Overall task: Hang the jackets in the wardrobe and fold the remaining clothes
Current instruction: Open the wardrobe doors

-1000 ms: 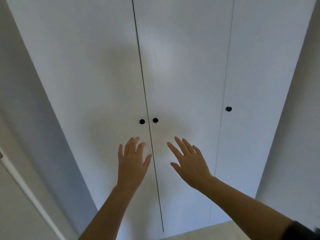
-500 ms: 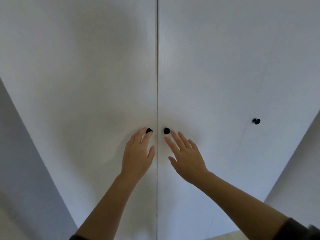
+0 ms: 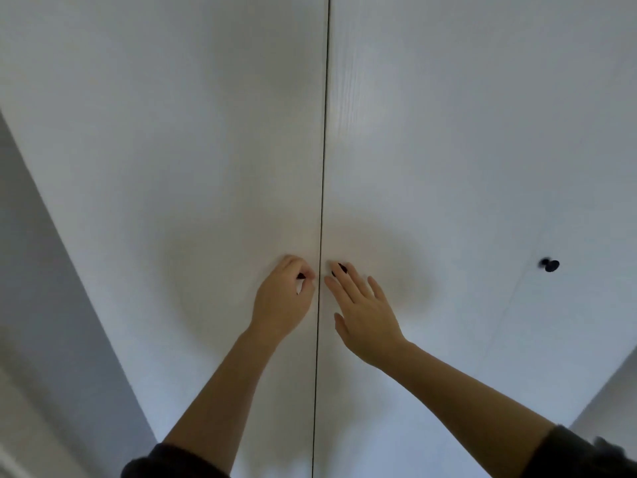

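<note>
Wardrobe point(image 3: 206, 150) doors closed, filling view. Left hand point(image 3: 282, 300) just left of centre seam point(image 3: 324, 167), fingers point(image 3: 292, 264) curled round black knob point(image 3: 301, 276). Right hand point(image 3: 367, 307) just right of seam, fingers straight, touching second knob point(image 3: 341, 267).

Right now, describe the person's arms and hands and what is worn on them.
The left hand and right hand are bare: no gloves, rings or watch in view. Forearms are uncovered. A dark left sleeve and a dark right sleeve end near the elbows.
</note>
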The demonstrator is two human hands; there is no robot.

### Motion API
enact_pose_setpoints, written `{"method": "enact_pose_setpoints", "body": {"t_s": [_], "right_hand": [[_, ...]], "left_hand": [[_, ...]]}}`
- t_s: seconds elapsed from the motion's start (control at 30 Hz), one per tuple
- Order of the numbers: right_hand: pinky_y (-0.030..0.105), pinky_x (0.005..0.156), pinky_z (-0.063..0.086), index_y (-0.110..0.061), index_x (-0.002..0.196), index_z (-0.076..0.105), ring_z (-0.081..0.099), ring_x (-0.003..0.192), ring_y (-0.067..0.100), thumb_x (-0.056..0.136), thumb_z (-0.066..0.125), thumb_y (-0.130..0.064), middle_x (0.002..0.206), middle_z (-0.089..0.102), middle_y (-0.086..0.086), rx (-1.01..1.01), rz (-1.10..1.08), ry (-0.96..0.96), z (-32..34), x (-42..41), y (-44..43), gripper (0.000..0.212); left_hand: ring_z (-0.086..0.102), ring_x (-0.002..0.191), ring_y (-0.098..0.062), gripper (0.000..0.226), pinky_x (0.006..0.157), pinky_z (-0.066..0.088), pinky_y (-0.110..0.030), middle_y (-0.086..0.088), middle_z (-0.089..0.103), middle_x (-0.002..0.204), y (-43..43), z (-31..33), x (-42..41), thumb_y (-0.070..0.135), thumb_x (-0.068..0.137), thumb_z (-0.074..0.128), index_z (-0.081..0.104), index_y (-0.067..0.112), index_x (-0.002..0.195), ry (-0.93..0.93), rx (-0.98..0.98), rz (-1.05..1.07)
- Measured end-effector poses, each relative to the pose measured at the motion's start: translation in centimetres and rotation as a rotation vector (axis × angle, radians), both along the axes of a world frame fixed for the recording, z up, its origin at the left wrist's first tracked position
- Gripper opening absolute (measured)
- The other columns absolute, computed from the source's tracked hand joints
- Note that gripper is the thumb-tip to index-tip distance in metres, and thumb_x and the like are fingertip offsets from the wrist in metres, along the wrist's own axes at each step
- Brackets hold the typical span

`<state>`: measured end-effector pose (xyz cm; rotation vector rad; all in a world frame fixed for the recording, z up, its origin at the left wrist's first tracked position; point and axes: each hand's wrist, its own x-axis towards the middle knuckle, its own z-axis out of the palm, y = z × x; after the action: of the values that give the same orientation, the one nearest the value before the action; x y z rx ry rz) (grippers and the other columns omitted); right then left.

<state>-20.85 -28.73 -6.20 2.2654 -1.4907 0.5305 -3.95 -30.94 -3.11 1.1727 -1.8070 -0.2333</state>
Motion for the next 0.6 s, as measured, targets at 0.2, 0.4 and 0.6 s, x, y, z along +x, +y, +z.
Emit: {"method": "enact_pose_setpoints", "body": {"t_s": [0.2, 0.4, 0.6], "right_hand": [[0.023, 0.115, 0.020, -0.023, 0.141, 0.040, 0.007, 0.146, 0.004, 0.089, 0.055, -0.011, 0.159, 0.012, -0.010, 0.153, 0.204, -0.503, -0.5, 0.8, 0.5, 0.055], [0.008, 0.080, 0.047, -0.018, 0.127, 0.051, 0.057, 0.089, -0.012, 0.096, 0.054, -0.014, 0.103, 0.058, -0.020, 0.656, 0.325, -0.983, -0.7, 2.8, 2.5, 0.032], [0.008, 0.061, 0.042, -0.018, 0.094, 0.058, 0.060, 0.072, 0.004, 0.096, 0.054, -0.025, 0.080, 0.062, -0.009, 0.714, 0.307, -0.871, -1.6, 3.7, 3.6, 0.008]], "left_hand": [[0.059, 0.082, -0.008, 0.015, 0.072, 0.049, -0.022, 0.010, 0.062, 0.088, 3.0, -0.7, -0.2, 0.009, 0.078, 0.050, 0.059, 0.020, 0.083, 0.223, 0.015, 0.025], [0.062, 0.085, -0.004, 0.012, 0.078, 0.048, -0.013, 0.004, 0.067, 0.089, 7.2, -0.4, 0.9, 0.008, 0.081, 0.052, 0.062, 0.014, 0.081, 0.381, 0.122, 0.035], [0.057, 0.087, 0.008, 0.017, 0.075, 0.049, -0.013, 0.011, 0.060, 0.095, 9.1, 1.7, 1.2, 0.005, 0.092, 0.055, 0.059, 0.021, 0.092, 0.460, 0.111, 0.298]]}}
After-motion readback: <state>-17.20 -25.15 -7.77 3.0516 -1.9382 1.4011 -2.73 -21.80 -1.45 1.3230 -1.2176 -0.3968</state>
